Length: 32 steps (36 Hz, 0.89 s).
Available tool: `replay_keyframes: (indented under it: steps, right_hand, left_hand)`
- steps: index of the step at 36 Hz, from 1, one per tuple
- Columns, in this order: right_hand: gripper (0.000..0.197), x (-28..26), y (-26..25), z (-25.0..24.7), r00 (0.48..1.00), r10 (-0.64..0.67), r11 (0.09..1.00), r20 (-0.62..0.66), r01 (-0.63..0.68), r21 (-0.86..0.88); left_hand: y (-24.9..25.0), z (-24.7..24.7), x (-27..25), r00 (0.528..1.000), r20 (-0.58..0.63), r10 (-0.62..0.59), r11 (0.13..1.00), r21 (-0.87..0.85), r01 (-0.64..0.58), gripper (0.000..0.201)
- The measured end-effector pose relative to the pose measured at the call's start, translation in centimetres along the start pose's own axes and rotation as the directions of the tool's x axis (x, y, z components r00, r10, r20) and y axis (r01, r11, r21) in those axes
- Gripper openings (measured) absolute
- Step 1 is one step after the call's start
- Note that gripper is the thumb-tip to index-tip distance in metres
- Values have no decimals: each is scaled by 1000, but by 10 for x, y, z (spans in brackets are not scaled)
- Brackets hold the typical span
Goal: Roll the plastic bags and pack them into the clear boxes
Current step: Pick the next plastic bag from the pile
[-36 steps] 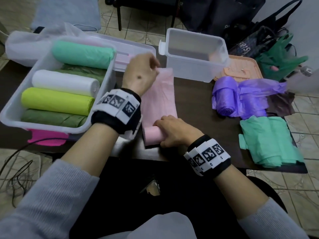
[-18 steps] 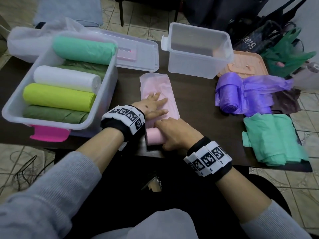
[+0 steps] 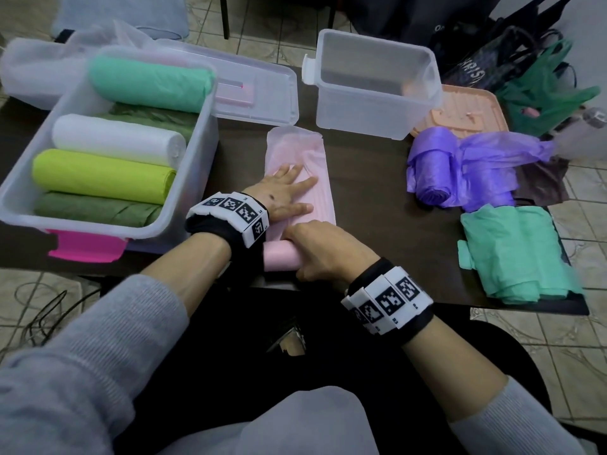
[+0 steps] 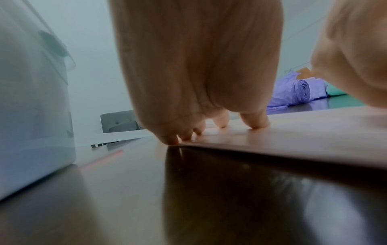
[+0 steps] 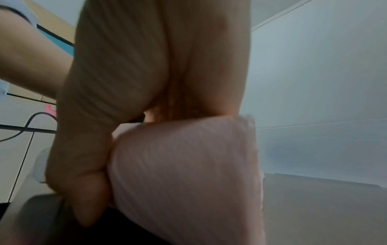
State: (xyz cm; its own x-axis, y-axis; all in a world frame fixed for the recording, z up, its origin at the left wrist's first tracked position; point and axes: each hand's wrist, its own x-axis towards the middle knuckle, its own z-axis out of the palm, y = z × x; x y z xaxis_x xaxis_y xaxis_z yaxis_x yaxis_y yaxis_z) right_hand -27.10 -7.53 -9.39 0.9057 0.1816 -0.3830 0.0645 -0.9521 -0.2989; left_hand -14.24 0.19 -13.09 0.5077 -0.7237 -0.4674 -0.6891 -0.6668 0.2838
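A pale pink plastic bag lies flat on the dark table, its near end wound into a roll at the table's front edge. My left hand presses flat on the bag with straight fingers; the left wrist view shows the fingertips touching the sheet. My right hand curls over the roll and grips it, with the roll filling the right wrist view. A clear box stands at the back, nothing inside. At the left, another clear box holds several rolled bags.
A purple bag, half rolled, and a folded mint-green bag lie on the right of the table. A clear lid and a peach lid lie at the back. Dark bags and a green bag stand beyond the table.
My left hand came back from the bag's far end toward me and now lies flat on the sheet just ahead of the roll. The right hand has stayed on the roll.
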Motion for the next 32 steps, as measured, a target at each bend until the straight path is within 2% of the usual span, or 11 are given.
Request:
replay_keyframes:
  steps: [4, 9, 13, 16, 21, 23, 25, 27, 30, 32]
  right_hand:
    - [42, 3, 4, 2, 1000, 22, 999, 8, -22, 47]
    - [62, -2, 10, 5, 999, 33, 985, -16, -30, 170]
    - [49, -8, 17, 6, 998, 41, 974, -53, -28, 223]
    - [47, -9, 19, 9, 996, 60, 965, -66, -41, 259]
    - [46, 1, 24, 1, 998, 64, 950, -10, -58, 305]
    - [45, 6, 26, -5, 998, 50, 957, 28, -56, 286]
    - [43, 10, 28, -9, 996, 43, 960, 79, -63, 272]
    - [42, 14, 31, -11, 992, 39, 959, 121, -71, 273]
    - [38, 20, 35, -14, 986, 47, 952, 160, -93, 291]
    - [38, 22, 37, -17, 980, 59, 943, 188, -116, 313]
  left_hand:
    - [1, -1, -2, 1000, -1, 2, 1000, -11, -2, 65]
    - [4, -2, -2, 1000, -16, -20, 999, -44, 19, 66]
    - [0, 2, -2, 998, -61, -25, 994, -109, 18, 74]
    - [1, 1, -4, 997, -67, -47, 990, -133, 38, 75]
    - [9, -17, -7, 997, -33, -65, 987, -149, 60, 76]
    - [11, -24, -10, 994, -71, -86, 982, -175, 72, 75]
    - [16, -29, -15, 983, -146, -110, 976, -203, 79, 69]
    - [22, -34, -22, 973, -183, -144, 963, -251, 95, 53]
    - [32, -42, -36, 977, -97, -188, 944, -294, 152, 23]
    - [36, -43, -43, 983, -20, -184, 947, -271, 172, 14]
